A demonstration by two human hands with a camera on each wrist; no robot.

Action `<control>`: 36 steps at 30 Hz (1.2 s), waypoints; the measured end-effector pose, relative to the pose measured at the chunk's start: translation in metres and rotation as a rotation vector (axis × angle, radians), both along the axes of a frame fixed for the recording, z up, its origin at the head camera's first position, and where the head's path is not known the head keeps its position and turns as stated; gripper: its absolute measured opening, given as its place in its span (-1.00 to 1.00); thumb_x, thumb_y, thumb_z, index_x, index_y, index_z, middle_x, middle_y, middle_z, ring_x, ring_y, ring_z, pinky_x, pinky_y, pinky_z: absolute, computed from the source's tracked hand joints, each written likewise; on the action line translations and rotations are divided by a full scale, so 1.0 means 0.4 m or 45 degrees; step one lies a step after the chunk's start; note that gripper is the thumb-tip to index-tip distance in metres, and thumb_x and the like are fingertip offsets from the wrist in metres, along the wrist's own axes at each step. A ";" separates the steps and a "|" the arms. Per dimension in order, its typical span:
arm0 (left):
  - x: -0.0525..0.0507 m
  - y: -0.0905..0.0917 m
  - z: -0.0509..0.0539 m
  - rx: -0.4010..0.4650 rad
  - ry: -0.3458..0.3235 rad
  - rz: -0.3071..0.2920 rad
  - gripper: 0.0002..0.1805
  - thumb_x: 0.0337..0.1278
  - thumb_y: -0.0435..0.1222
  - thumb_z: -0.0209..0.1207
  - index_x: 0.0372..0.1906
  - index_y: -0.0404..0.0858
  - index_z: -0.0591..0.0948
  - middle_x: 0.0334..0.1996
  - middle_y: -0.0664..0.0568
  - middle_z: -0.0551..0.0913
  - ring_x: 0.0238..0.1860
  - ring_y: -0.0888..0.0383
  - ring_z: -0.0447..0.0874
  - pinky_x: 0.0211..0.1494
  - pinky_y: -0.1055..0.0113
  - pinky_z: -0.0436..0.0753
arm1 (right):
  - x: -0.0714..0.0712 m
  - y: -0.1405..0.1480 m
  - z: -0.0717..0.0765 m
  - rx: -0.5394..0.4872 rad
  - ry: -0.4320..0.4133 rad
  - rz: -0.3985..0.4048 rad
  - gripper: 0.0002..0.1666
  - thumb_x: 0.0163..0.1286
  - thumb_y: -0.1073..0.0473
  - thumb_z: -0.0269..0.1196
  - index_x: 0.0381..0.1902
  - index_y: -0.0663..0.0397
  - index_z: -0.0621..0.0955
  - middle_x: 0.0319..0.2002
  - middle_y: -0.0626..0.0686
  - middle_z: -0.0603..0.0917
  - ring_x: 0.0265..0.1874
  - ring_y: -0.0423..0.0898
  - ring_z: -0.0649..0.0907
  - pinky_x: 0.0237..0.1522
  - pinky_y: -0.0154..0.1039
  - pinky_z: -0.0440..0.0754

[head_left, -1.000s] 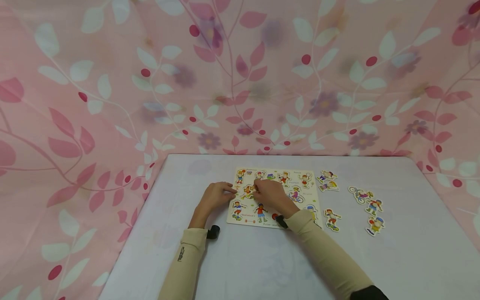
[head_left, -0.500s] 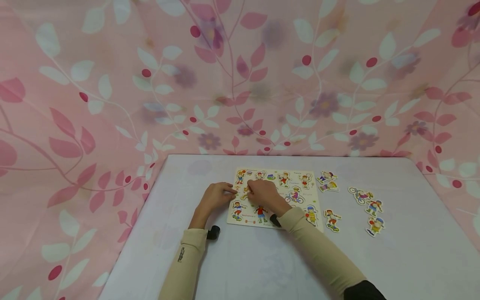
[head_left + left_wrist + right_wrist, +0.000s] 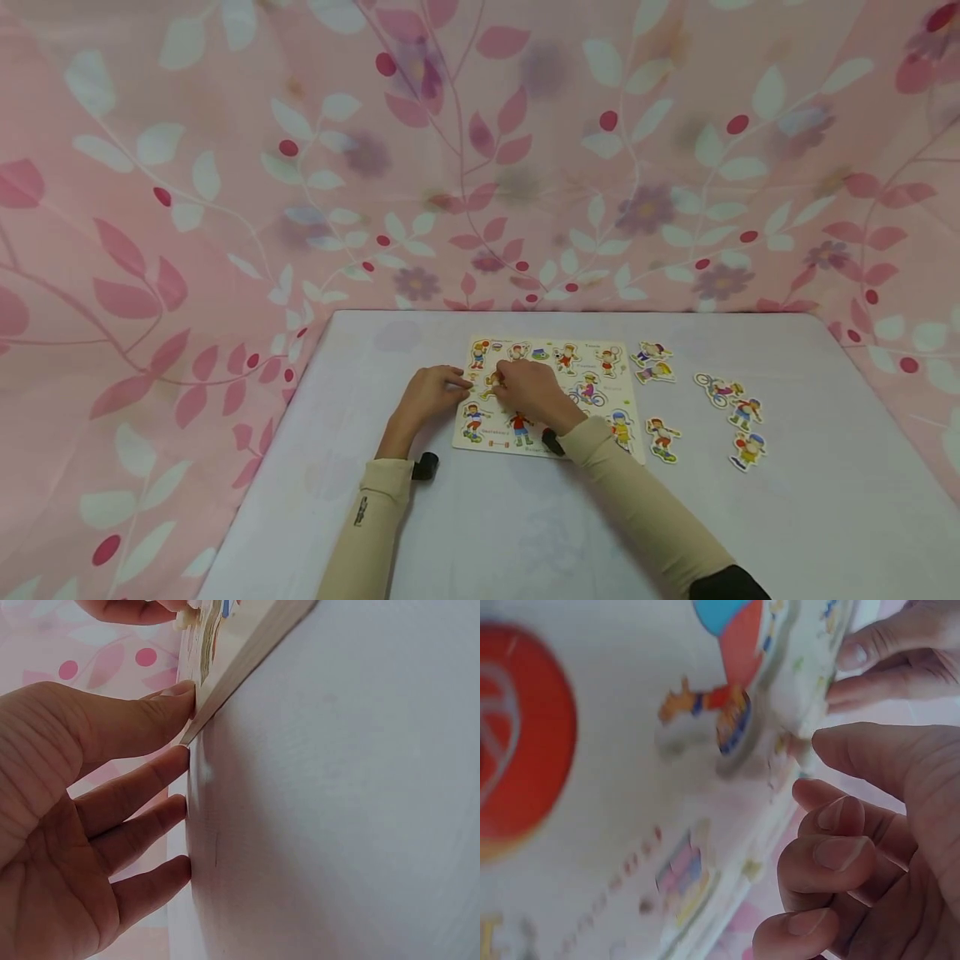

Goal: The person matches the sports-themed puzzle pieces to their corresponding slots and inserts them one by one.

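Observation:
A cream wooden puzzle board (image 3: 495,417) printed with sport figures lies on the table. At its left edge is my left hand (image 3: 431,396). In the left wrist view, that thumb (image 3: 169,705) presses the board's rim while the other fingers, nearly straight, touch the cloth beside it. Over the board's left part, my right hand (image 3: 528,390) pinches a small wooden knob (image 3: 801,750) between thumb and index finger, the rest curled. An orange-yellow figure piece (image 3: 491,385) shows partly beneath the fingertips; whether it sits fully in its recess I cannot tell.
Loose figure pieces lie right of the board: a pair (image 3: 654,362) near its top corner, a skateboarder (image 3: 663,440) lower down, and a cyclist (image 3: 717,390) with others farther right. A pink floral curtain (image 3: 480,167) hangs behind the white table (image 3: 525,533).
Over the first half second my right hand shifted slightly left across the board, and since then it has stayed nearly still. The left hand keeps its place at the board's edge.

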State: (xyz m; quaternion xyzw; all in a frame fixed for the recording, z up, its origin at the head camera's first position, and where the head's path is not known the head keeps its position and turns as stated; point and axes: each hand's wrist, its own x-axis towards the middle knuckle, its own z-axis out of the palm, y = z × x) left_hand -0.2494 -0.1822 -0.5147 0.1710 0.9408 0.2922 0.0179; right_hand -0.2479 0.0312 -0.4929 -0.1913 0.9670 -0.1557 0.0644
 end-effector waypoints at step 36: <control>0.003 0.003 0.003 -0.011 0.005 0.004 -0.84 0.07 -0.26 0.41 -0.20 -0.15 0.82 0.05 -0.03 0.69 0.19 -0.06 0.57 0.28 0.01 0.45 | 0.047 0.330 0.036 -0.094 0.056 -0.283 -0.70 0.40 0.05 0.24 -0.03 0.11 0.59 -0.61 -0.07 0.49 -0.67 -0.12 0.41 -0.66 -0.24 0.28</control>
